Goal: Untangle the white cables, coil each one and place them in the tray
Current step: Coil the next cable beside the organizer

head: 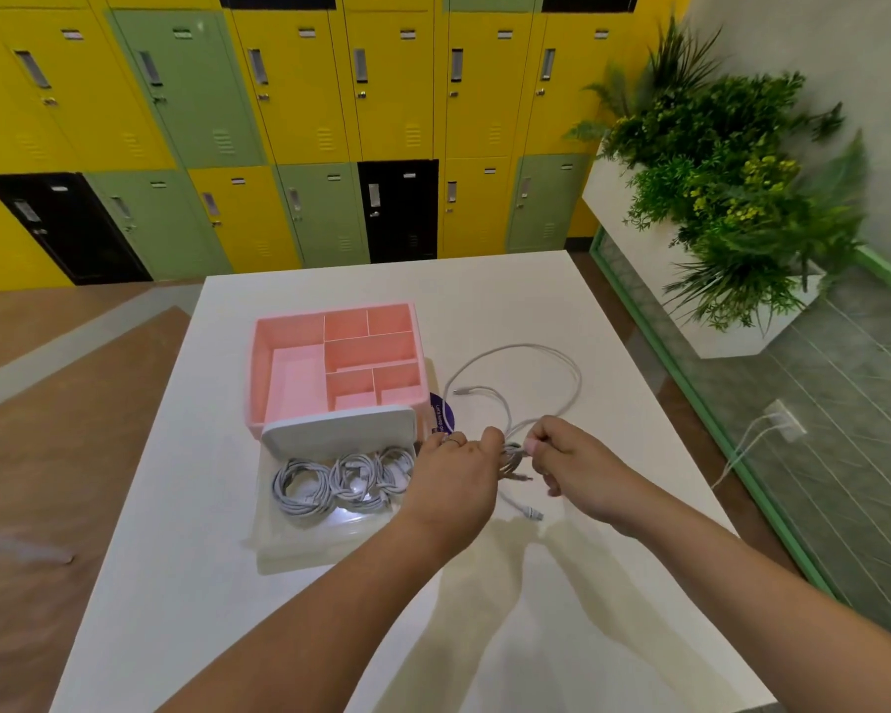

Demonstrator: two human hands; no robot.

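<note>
A clear plastic tray (299, 550) lies on the white table and holds three coiled white cables (343, 483). Just right of it, my left hand (459, 473) grips a small coil of another white cable (561, 367). My right hand (572, 458) pinches the same cable beside that coil. The loose rest of the cable loops away over the table behind my hands. One plug end (533, 514) hangs below my hands, another plug (461, 391) lies on the table further back.
A pink divided organiser (284, 329) stands behind the tray, a white lid (338, 429) leaning at its front. A purple disc (443, 411) peeks out beside it. Lockers line the far wall, a planter with greenery (716, 187) stands to the right.
</note>
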